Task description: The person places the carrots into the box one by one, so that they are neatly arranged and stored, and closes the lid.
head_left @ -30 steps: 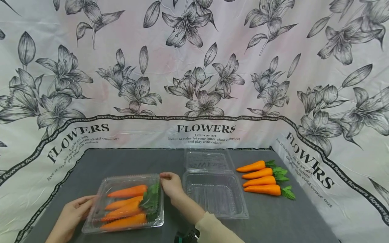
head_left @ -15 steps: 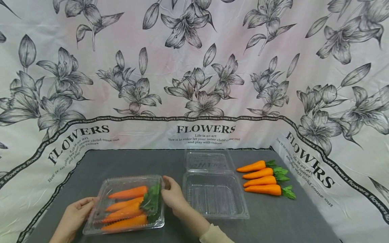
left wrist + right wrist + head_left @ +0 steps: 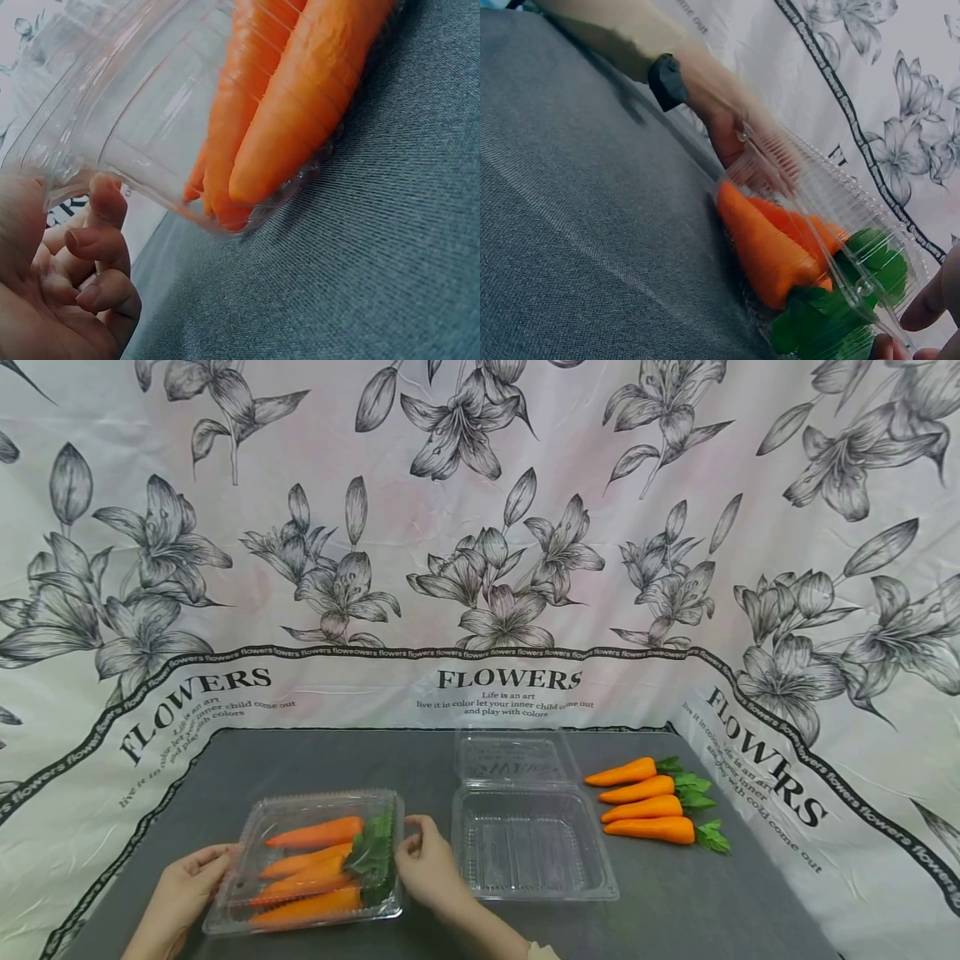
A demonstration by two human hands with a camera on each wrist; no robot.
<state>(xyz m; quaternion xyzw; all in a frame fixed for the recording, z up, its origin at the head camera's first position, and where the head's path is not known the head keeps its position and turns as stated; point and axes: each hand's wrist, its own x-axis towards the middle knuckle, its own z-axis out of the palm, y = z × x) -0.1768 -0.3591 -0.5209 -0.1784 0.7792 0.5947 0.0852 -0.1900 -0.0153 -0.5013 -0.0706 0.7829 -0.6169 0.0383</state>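
A clear plastic clamshell box (image 3: 247, 827) with its lid down holds several orange carrots (image 3: 315, 833) with green leafy tops (image 3: 817, 322). On its left rim, my left hand (image 3: 187, 885) pinches the edge; the left wrist view has the thumb above and the index finger (image 3: 107, 199) below, other fingers curled. My right hand (image 3: 431, 864) is at the right side of the box, thumb and fingers pinching the rim near the leafy ends. Part of the right hand falls outside the right wrist view.
Just right of my right hand, a second clear clamshell box (image 3: 532, 843) stands with its lid (image 3: 513, 756) raised at the back. Several loose carrots (image 3: 648, 806) lie in a row beyond it. Grey cloth (image 3: 675, 893) covers the table, and a flower-printed curtain (image 3: 487, 568) hangs behind.
My right hand has slid from the far right corner of the closed box toward me along its right side. My left hand keeps its hold on the left rim.
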